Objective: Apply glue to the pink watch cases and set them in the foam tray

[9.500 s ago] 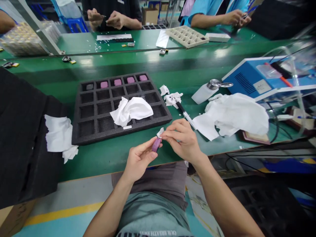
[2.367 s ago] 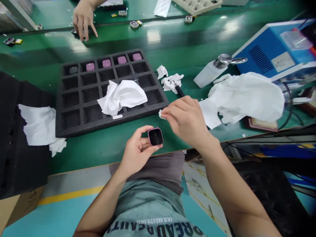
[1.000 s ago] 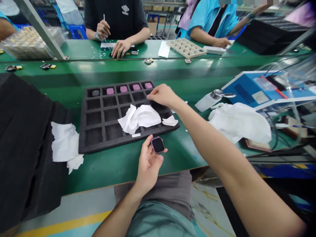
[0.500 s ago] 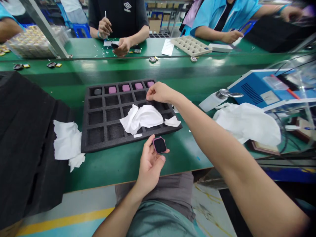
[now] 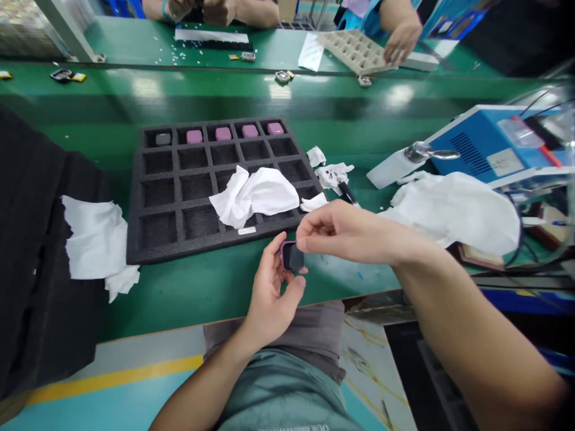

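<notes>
Left hand (image 5: 272,299): watch (image 5: 292,257) grasped by edges, dark side up, above counter (image 5: 188,293); outline nearly square, no clear long axis. Right hand (image 5: 344,233): held to right, curled fingertips overlapping watch's far right corner; contact or pinch cannot be told. Beyond: foam tray (image 5: 193,244), partly covered by cloth (image 5: 258,194).

Over here on the bench (image 5: 179,302) sits the tray (image 5: 188,246), five cases (image 5: 223,133) in its far row, a cloth (image 5: 269,191) over part of its nearer half. The watch (image 5: 293,258) is in the left hand (image 5: 275,302), just in front. Left of the tray is a foam block (image 5: 36,251); right of it, the bottle (image 5: 389,170), then the machine (image 5: 476,143).
</notes>
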A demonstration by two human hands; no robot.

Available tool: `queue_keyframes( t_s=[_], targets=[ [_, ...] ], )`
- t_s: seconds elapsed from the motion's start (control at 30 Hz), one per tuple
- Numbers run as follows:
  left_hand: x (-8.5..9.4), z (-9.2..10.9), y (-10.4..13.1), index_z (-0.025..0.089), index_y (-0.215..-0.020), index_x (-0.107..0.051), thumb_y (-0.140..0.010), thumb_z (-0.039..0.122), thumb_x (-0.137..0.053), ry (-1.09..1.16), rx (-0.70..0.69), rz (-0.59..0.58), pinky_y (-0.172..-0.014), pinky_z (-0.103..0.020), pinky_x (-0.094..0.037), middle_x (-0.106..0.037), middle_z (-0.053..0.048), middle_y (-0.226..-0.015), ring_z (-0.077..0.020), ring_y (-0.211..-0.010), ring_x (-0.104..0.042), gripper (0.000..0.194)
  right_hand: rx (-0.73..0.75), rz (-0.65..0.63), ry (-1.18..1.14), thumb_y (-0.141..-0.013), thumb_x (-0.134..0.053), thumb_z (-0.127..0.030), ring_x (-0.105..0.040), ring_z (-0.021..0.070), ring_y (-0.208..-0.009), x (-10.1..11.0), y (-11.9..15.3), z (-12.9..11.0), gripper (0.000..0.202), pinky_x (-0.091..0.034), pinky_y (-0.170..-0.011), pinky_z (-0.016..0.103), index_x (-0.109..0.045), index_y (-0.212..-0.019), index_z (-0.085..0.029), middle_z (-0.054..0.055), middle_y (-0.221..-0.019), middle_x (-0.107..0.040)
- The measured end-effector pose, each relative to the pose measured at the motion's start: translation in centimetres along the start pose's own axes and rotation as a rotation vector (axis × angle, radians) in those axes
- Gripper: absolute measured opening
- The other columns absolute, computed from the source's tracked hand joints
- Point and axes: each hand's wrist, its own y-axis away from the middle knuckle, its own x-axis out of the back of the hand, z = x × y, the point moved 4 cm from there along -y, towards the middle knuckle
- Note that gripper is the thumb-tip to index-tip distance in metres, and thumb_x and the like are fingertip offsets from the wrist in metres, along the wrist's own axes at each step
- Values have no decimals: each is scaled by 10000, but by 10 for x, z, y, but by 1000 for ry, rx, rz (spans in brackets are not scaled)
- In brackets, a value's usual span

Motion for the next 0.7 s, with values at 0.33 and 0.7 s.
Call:
queue_keyframes(
  t_s=[0.33,0.7],
  targets=[
    [0,1,-1,261,-1456,-538,-910,208,-688,22,-23,25,-986,-405,-571,-673,-99,-1327,-211,-989,-700,568,27,2,71,-799,-625,-306,-478,123,-563,-9,-11,4,180,-354,-518,271,-699,-674,-199,-2,-611,-648],
    [-1,-3,-2,263,-1448,-530,-944,246,-674,48,-43,47,-992,-392,-589,-667,-94,-1353,-195,-1009,-697,524,16,32,72,-792,-617,-314,-458,113,-555,-10,-11,4,178,-328,-512,267,-701,-686,-198,-12,-598,-613]
  ],
)
